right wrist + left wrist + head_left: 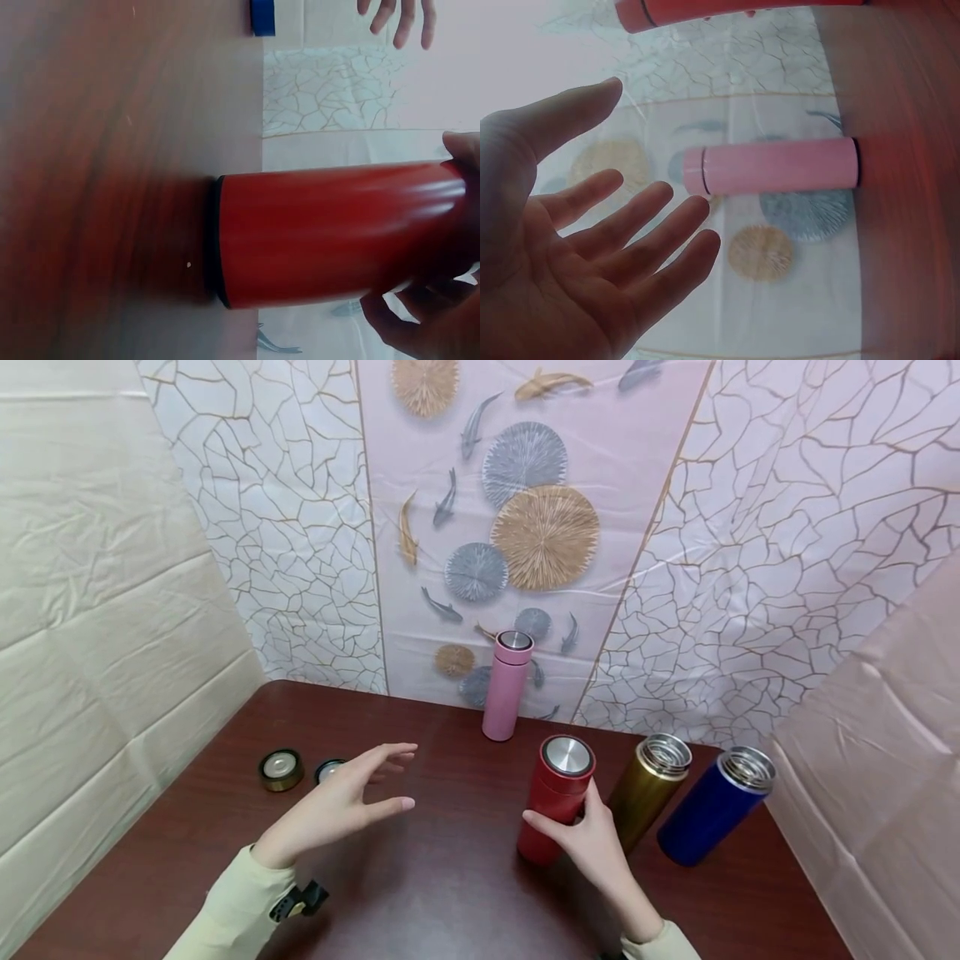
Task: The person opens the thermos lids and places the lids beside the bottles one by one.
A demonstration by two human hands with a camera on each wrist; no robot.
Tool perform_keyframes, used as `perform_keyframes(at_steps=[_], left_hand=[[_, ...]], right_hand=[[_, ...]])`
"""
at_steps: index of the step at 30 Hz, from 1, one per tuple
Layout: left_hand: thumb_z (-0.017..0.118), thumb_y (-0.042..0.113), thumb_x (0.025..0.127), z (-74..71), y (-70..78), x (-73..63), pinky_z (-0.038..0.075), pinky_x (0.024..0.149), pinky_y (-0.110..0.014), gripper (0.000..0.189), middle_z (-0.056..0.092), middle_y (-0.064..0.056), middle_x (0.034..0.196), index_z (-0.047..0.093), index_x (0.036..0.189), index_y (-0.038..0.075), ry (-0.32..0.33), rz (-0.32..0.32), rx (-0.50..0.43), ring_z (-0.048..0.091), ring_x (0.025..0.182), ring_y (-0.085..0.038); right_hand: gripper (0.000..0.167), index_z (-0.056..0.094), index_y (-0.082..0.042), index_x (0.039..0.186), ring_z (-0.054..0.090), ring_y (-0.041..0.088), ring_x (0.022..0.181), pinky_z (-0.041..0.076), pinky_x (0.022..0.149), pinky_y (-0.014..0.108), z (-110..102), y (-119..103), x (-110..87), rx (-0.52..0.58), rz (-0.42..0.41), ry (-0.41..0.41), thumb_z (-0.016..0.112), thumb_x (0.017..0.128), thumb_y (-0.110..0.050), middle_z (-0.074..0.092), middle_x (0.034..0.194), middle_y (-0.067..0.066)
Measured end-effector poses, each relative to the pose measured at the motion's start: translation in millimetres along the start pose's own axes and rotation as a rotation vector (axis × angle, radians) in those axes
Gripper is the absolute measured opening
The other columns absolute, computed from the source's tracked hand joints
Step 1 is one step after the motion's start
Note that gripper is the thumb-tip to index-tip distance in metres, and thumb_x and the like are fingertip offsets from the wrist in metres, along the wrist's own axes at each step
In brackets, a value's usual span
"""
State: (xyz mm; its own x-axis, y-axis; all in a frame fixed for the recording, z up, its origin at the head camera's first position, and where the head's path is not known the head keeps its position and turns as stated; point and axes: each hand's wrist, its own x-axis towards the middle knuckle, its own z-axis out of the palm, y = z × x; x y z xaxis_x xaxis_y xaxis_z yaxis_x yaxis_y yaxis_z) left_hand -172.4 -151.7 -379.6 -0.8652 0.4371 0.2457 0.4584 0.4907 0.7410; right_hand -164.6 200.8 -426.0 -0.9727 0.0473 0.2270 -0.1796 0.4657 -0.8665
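Observation:
A red thermos bottle (553,802) with a silver-topped lid stands upright on the table, and my right hand (596,847) grips it around its upper body. In the right wrist view the red bottle's base (232,244) appears to meet the tabletop. My left hand (330,810) hovers over the left half of the table, palm inward, fingers spread and holding nothing. Beneath it, a lid (327,768) is partly hidden by that hand. To the left lies another lid (281,769) with a gold side. A pink thermos bottle (507,689), lidded, stands at the back.
Right of the red bottle, a gold bottle (651,785) and a blue bottle (712,810) stand with no lids on. The brown table (435,877) ends at a patterned wall covering (300,527) behind. Pale fabric (885,760) hangs along the right side.

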Motion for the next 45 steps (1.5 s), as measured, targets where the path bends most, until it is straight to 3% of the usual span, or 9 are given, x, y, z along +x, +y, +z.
perform_keyframes(at_steps=[8, 17, 24, 29, 34, 41, 45], left_hand=[[0.073, 0.052, 0.089, 0.9, 14.7, -5.8, 0.049, 0.101, -0.040, 0.064, 0.049, 0.020, 0.143, 0.045, 0.144, 0.040, -0.013, 0.074, 0.025, 0.057, 0.126, -0.013], [0.072, 0.050, 0.091, 7.4, 22.7, -10.5, 0.049, 0.101, -0.039, 0.062, 0.050, 0.017, 0.141, 0.046, 0.145, 0.034, -0.019, 0.162, 0.092, 0.057, 0.124, -0.012], [0.069, 0.051, 0.093, 14.4, 32.5, -8.4, 0.048, 0.102, -0.037, 0.065, 0.048, 0.016, 0.144, 0.040, 0.150, 0.038, -0.108, 0.242, 0.164, 0.053, 0.127, -0.007], [0.067, 0.051, 0.094, 16.3, 43.0, -7.3, 0.047, 0.103, -0.037, 0.065, 0.048, 0.015, 0.144, 0.039, 0.151, 0.037, -0.119, 0.306, 0.178, 0.051, 0.129, -0.007], [0.069, 0.043, 0.095, 18.2, 51.5, -7.5, 0.047, 0.104, -0.036, 0.066, 0.047, 0.010, 0.146, 0.039, 0.152, 0.030, -0.110, 0.416, 0.169, 0.048, 0.133, -0.011], [0.073, 0.039, 0.093, 21.4, 60.4, -10.0, 0.045, 0.106, -0.037, 0.069, 0.044, 0.005, 0.151, 0.042, 0.151, 0.021, -0.135, 0.527, 0.144, 0.046, 0.137, -0.014], [0.076, 0.038, 0.091, 23.0, 65.9, -12.6, 0.045, 0.106, -0.035, 0.071, 0.044, 0.002, 0.151, 0.042, 0.151, 0.020, -0.211, 0.612, 0.121, 0.047, 0.136, -0.015]], right_hand=[[0.077, 0.048, -0.023, 0.134, 0.064, 0.015, 0.107, 0.052, 0.091, 0.040, -10.3, -11.0, -19.0, -0.012, 0.003, -0.011, 0.093, 0.072, -0.033, 0.068, 0.120, 0.000], [0.069, 0.054, -0.032, 0.126, 0.065, 0.008, 0.097, 0.054, 0.085, 0.034, -9.8, -17.3, -30.1, -0.097, -0.122, -0.034, 0.093, 0.070, -0.040, 0.069, 0.107, -0.011], [0.067, 0.056, -0.033, 0.124, 0.066, 0.006, 0.086, 0.056, 0.075, 0.032, -4.8, -23.2, -36.3, -0.117, -0.186, -0.049, 0.094, 0.068, -0.039, 0.068, 0.098, -0.015], [0.068, 0.057, -0.033, 0.125, 0.066, 0.005, 0.081, 0.056, 0.070, 0.030, -1.1, -27.1, -39.7, -0.113, -0.199, -0.122, 0.093, 0.068, -0.040, 0.068, 0.096, -0.016], [0.068, 0.056, -0.039, 0.125, 0.065, 0.002, 0.077, 0.055, 0.068, 0.028, 2.1, -29.1, -44.5, -0.161, -0.262, -0.208, 0.092, 0.068, -0.046, 0.067, 0.092, -0.020], [0.074, 0.052, -0.037, 0.136, 0.064, -0.001, 0.078, 0.054, 0.066, 0.025, 7.3, -31.0, -50.9, -0.186, -0.426, -0.373, 0.087, 0.072, -0.052, 0.068, 0.096, -0.018], [0.077, 0.050, -0.034, 0.140, 0.063, -0.003, 0.080, 0.052, 0.067, 0.018, 9.8, -31.6, -54.0, -0.197, -0.553, -0.496, 0.085, 0.074, -0.055, 0.068, 0.100, -0.017]])
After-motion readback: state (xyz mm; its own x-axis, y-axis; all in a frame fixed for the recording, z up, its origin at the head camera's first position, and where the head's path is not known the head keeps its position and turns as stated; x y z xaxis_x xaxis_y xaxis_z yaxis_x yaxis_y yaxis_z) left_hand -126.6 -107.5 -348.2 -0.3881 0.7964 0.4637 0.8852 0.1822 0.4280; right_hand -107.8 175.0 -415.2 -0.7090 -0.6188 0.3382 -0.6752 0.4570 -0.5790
